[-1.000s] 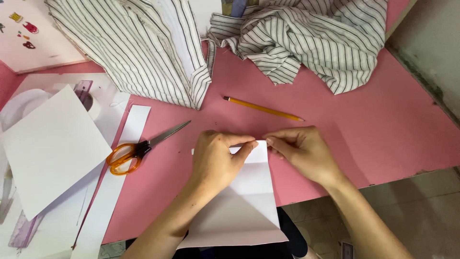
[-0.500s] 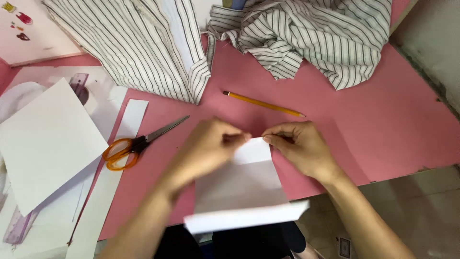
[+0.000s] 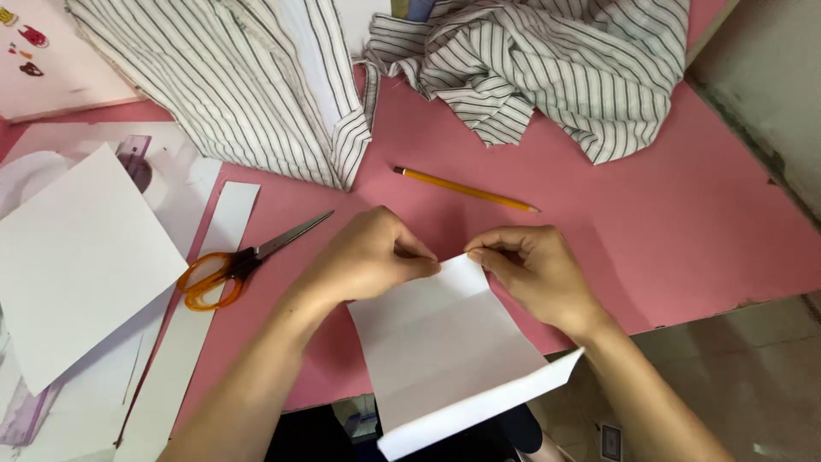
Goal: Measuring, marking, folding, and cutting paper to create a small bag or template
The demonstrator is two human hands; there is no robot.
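Note:
A white folded sheet of paper [image 3: 453, 351] lies at the near edge of the pink table [image 3: 684, 222], its lower part hanging past the edge. My left hand [image 3: 368, 257] pinches the paper's top edge from the left. My right hand [image 3: 534, 274] pinches the same top edge from the right. The fingertips of both hands nearly meet at the paper's upper middle. A crease runs across the sheet below the hands.
Orange-handled scissors [image 3: 235, 265] lie left of my left hand. A yellow pencil [image 3: 466, 188] lies just beyond my hands. Striped shirt fabric [image 3: 530, 68] is heaped at the back. White paper sheets [image 3: 77, 257] and a paper strip [image 3: 192, 342] cover the left side.
The paper has unfolded and its lower part now hangs past the table edge, tilted to the right. Both hands have shifted slightly away from me while still pinching the top edge.

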